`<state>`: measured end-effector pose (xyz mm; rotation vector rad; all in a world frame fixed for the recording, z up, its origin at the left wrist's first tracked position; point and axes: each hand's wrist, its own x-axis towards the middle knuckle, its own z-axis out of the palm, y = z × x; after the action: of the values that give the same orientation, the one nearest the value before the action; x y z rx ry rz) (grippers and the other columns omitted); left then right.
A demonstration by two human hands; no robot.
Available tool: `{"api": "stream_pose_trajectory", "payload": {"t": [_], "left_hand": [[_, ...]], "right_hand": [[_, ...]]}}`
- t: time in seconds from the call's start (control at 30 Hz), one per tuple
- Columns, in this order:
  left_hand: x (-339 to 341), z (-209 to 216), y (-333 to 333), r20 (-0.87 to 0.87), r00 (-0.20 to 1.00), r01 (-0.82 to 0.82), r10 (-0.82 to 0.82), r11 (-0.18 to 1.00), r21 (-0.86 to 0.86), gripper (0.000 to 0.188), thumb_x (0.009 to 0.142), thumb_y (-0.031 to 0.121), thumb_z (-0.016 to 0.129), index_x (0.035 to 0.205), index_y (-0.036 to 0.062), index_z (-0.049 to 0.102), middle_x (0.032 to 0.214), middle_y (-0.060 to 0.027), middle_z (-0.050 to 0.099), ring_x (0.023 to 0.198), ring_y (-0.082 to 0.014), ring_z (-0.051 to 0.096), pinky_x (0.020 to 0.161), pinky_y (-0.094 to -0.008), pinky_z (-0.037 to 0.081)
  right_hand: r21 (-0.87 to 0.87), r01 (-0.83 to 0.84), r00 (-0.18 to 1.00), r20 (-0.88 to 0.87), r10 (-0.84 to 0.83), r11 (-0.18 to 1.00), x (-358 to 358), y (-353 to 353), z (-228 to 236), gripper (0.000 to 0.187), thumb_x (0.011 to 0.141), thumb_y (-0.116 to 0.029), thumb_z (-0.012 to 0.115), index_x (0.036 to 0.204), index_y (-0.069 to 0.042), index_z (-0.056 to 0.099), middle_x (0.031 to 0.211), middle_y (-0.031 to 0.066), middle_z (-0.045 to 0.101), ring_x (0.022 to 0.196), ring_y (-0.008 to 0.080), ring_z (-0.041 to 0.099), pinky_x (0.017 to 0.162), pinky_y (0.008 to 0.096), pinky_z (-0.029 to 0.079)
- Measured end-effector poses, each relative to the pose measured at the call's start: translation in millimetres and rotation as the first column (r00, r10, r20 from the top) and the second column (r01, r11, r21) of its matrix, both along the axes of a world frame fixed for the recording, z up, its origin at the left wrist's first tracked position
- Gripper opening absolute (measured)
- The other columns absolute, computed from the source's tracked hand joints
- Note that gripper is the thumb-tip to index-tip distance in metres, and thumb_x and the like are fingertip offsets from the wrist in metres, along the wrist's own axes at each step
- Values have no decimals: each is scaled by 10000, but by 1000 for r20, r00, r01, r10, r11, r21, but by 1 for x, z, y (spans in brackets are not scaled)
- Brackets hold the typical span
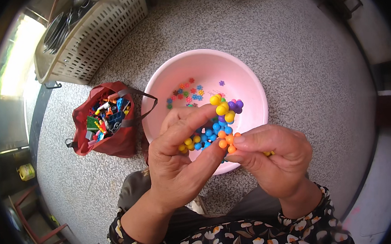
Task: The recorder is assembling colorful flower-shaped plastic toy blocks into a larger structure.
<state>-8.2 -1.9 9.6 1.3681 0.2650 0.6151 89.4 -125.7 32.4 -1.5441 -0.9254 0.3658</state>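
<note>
Above the pink basin, my left hand (pixel 175 155) holds a cluster of joined knobbly plastic building pieces (pixel 211 131) in blue, yellow and purple. Its fingers curl around the cluster and hide part of it. An orange knobbly piece (pixel 229 140) sits at the cluster's right side, pinched between the thumb and fingers of my right hand (pixel 273 157). My left thumb tip is also against this orange piece. A bit of yellow shows just beyond my right fingers. The pink basin (pixel 246 68) holds several small loose flower-shaped pieces (pixel 186 93) in mixed colours.
Left of the basin stands a red cloth bag (pixel 122 143) full of mixed toy parts, its dark handle reaching the basin's rim. A cream slatted plastic basket (pixel 94 38) lies at the far left. A yellow container (pixel 26 172) and a reddish chair frame (pixel 30 219) are at the left edge.
</note>
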Motion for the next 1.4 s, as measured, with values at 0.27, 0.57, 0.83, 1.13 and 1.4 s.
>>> {"api": "stream_pose_trajectory", "payload": {"t": [0.27, 0.57, 0.83, 1.13, 1.4], "left_hand": [[2, -7, 1, 16, 999, -48, 48, 999, 15, 423, 703, -60, 622, 1114, -27, 525, 987, -92, 522, 893, -135, 497, 784, -240, 403], [2, -9, 1, 16, 999, -48, 50, 997, -63, 431, 693, -68, 590, 1116, -31, 513, 1001, -87, 515, 887, -130, 488, 797, -242, 405], [3, -8, 9, -58, 997, 47, -59, 981, -190, 415, 725, -47, 588, 1130, -33, 497, 992, -64, 514, 907, -122, 502, 814, -242, 415], [4, 3, 11, 76, 976, 198, -204, 686, -700, 421, 746, -50, 593, 1150, -21, 479, 1039, -114, 570, 929, -180, 583, 840, -298, 469], [4, 0, 12, 120, 973, 225, -198, 681, -697, 424, 735, -12, 620, 1136, -17, 483, 1062, -112, 564, 970, -189, 565, 871, -327, 447]], "right_hand": [[13, 31, 998, 58, -32, 999, 0, 7, -3, 145, 677, -35, 722, 786, -10, 629, 673, 124, 630, 607, 171, 638, 553, 246, 502], [18, 4, 1000, 16, -4, 1000, 0, 11, -6, 130, 691, 3, 703, 793, 13, 624, 712, 126, 644, 654, 151, 636, 600, 246, 511], [25, -45, 987, -150, 48, 999, 1, 13, -2, 146, 703, 32, 688, 831, 35, 616, 777, 111, 640, 700, 128, 613, 642, 236, 504], [287, 58, 478, -849, 226, 956, 31, -4, -5, 204, 822, -48, 527, 1014, 20, 514, 864, 91, 568, 593, 76, 484, 527, 191, 391], [116, 221, 380, -925, 24, 968, 33, 0, 6, 268, 885, -137, 454, 1110, 8, 438, 942, 137, 523, 649, 165, 540, 570, 289, 484]]}}
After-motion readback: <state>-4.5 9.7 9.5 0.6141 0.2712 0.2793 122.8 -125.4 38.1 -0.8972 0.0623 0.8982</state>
